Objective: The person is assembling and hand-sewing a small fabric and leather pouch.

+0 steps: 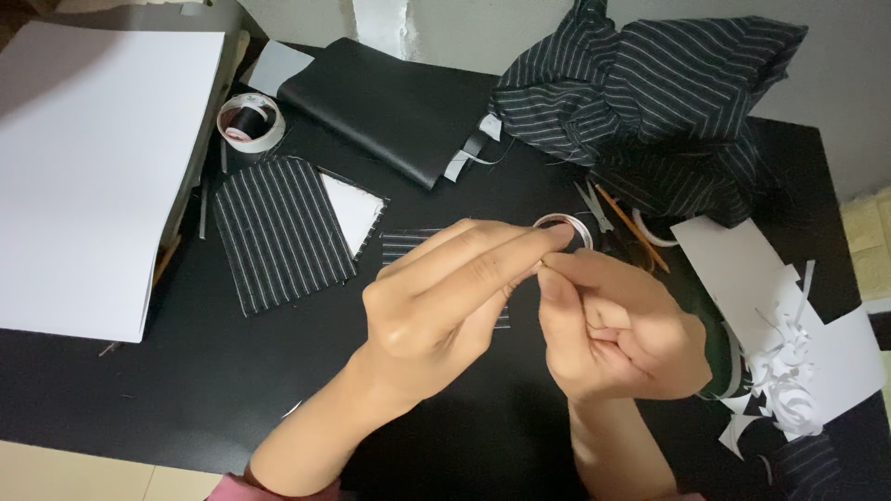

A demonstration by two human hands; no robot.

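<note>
Far to the left of the hands lies a white paper stack [83, 167] on the table [186, 390]. The left hand [436, 297] and right hand [617, 334] meet, fingertips pinching a small white tape roll [566, 227] between them. White paper scraps [789, 353] lie right of the right hand.

The left hand [436, 311] and right hand [617, 334] are bare, without rings. Far below the fingers, a pink sleeve [237, 489] edge shows.
</note>
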